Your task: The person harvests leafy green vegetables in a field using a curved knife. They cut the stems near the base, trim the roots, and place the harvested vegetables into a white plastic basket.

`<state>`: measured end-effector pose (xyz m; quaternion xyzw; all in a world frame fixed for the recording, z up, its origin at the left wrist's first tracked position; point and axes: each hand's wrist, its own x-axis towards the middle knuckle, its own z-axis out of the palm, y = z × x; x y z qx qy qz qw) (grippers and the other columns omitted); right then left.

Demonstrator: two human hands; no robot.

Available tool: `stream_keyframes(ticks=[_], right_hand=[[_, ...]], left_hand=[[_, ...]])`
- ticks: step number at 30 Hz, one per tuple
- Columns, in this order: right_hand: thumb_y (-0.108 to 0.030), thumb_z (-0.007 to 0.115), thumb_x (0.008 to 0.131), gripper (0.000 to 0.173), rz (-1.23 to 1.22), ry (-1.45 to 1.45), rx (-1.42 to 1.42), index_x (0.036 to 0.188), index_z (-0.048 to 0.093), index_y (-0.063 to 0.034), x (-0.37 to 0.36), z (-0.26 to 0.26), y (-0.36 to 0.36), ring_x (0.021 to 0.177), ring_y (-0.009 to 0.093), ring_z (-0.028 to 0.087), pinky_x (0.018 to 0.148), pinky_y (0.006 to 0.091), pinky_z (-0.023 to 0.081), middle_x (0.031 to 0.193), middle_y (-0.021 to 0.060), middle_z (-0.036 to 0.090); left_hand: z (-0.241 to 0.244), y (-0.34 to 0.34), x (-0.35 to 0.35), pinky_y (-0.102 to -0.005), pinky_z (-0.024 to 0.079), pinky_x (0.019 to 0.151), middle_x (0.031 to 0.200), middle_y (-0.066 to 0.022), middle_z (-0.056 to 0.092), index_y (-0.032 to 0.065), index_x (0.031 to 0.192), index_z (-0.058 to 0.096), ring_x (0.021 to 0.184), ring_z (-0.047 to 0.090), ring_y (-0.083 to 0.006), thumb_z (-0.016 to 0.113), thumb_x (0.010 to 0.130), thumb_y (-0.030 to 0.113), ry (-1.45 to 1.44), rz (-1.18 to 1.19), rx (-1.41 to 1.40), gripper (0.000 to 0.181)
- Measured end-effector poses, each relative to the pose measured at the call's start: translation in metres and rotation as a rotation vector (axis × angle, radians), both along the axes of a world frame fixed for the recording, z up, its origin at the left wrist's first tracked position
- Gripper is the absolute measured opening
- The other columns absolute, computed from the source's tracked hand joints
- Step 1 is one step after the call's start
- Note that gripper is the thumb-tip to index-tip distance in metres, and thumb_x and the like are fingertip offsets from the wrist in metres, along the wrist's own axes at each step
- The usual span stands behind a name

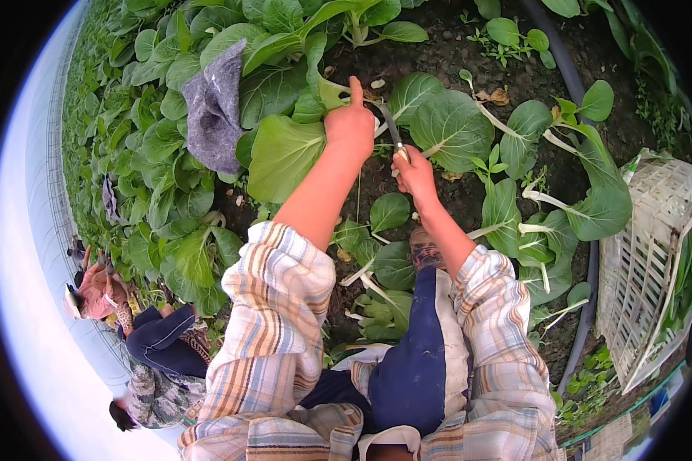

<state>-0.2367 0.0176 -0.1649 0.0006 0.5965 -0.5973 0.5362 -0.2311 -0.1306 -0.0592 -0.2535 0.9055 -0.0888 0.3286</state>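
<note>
My left hand (350, 128) is closed around the pale stalks of a leafy green plant (291, 152), probably pak choi, with its index finger stretched out. Broad leaves of that plant spread to the left of the hand; the gripped part is hidden under my palm. In my right hand (416, 176) is a knife (391, 125), held by its handle. Its narrow, slightly curved blade points away from me, low over the soil and just right of my left hand. Loose leaves with white stalks, such as a large leaf (452, 124), lie close to the blade.
Dense rows of greens (167, 115) stand at left, with a grey cloth (214, 109) draped over them. A black hose (589, 288) runs along the right, beside a white plastic crate (640, 253) holding greens. Cut leaves (553, 230) litter the soil. Other people (161, 346) crouch at lower left.
</note>
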Motion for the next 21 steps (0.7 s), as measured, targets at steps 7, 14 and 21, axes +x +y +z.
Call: stream_keyframes(ticks=[7, 14, 21], right_hand=[[-0.016, 0.055, 0.088, 0.029, 0.097, 0.758, 0.001, 0.112, 0.051, -0.0005, -0.008, -0.019, -0.013, 0.063, 0.022, 0.057, 0.058, 0.0334, 0.045, 0.076, 0.0125, 0.06], [-0.02, 0.058, 0.084, 0.032, 0.223, 0.811, 0.089, 0.111, 0.055, -0.0027, -0.021, -0.012, -0.021, 0.081, 0.04, 0.06, 0.069, 0.045, 0.048, 0.088, 0.0217, 0.063], [-0.021, 0.058, 0.084, 0.025, 0.411, 0.993, 0.195, 0.103, 0.057, -0.0048, -0.049, 0.002, -0.035, 0.078, 0.038, 0.061, 0.068, 0.047, 0.049, 0.087, 0.0185, 0.063]], left_hand=[[-0.021, -0.046, 0.025, -0.0361, 0.054, 0.068, 0.136, -0.0108, 0.033, 0.0045, 0.094, 0.065, 0.089, 0.064, -0.0278, 0.068, 0.066, 0.004, 0.013, 0.112, 0.022, 0.028], [-0.032, -0.029, 0.038, -0.0521, 0.032, 0.089, 0.08, -0.0033, 0.061, 0.0091, 0.097, 0.066, 0.084, 0.057, -0.0215, 0.057, 0.077, 0.005, -0.689, -0.948, -0.488, 0.022], [-0.026, -0.028, 0.038, -0.0522, 0.033, 0.088, 0.083, -0.0018, 0.061, 0.0101, 0.095, 0.065, 0.081, 0.057, -0.0209, 0.057, 0.078, 0.008, -0.68, -1.008, -0.377, 0.019]])
